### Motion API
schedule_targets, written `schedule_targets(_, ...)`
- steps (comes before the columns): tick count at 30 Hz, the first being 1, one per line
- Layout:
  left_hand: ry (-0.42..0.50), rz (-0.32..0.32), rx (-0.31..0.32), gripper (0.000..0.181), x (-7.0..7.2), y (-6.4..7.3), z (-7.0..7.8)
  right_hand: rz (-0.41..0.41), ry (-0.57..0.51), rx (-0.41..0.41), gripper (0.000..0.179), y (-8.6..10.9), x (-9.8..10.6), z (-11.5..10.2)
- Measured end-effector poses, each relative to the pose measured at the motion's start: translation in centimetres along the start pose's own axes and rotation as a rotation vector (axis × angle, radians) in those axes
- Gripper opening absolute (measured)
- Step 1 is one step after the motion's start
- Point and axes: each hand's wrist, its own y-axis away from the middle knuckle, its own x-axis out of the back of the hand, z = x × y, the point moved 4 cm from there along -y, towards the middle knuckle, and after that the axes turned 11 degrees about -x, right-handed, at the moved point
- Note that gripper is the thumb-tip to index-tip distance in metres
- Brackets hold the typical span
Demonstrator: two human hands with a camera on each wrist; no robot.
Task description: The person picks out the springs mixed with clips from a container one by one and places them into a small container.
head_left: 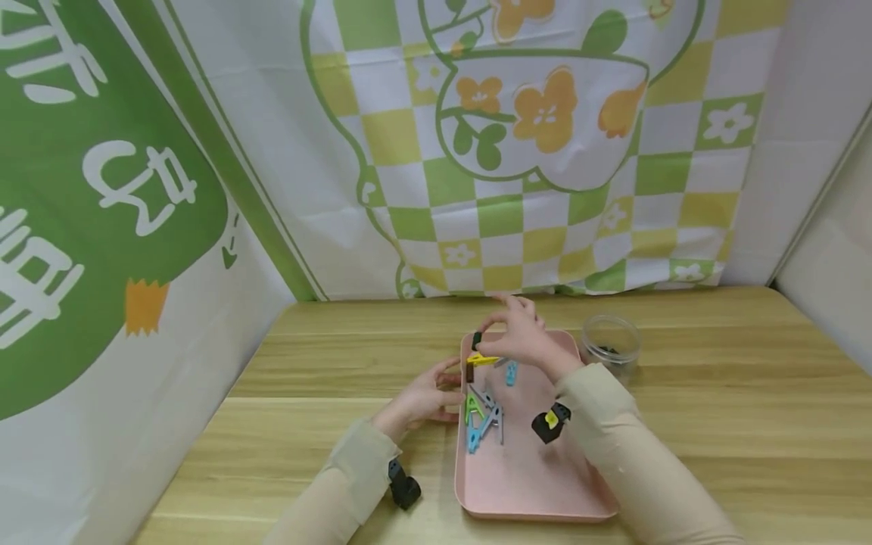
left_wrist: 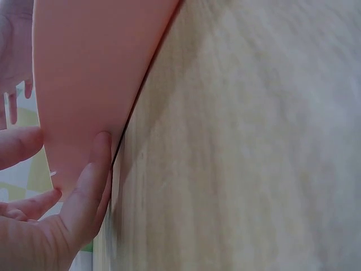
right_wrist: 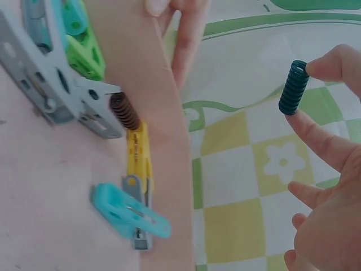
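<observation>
In the right wrist view, a dark green coil spring is pinched end to end between the thumb and a finger of my right hand. The head view places it over the far left corner of a pink tray. My left hand rests against the tray's left side, its extended fingers touching the outer wall and rim. Along that side inside lie a brown spring, a yellow clothespin, a turquoise clothespin, a green clothespin and several grey and blue ones.
A round clear tub with dark items inside stands just right of the tray's far end. The wooden table backs onto a patterned cloth. On each wrist is a black camera mount.
</observation>
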Motion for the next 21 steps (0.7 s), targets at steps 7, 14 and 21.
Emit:
schedule_targets(7,-0.001,0.013,0.007,0.069,0.0,0.0,0.2,-0.004,-0.004,0.018,0.021,0.3,1.2,-0.7)
schedule_targets(14,0.004,0.006,0.001,0.07,-0.1,0.0,0.2,0.006,0.02,0.039,0.022,0.5,2.3,-1.0)
schedule_targets(21,0.006,0.016,0.009,0.07,-0.1,0.1,0.0,0.008,0.042,0.038,0.023,0.7,3.2,-1.1)
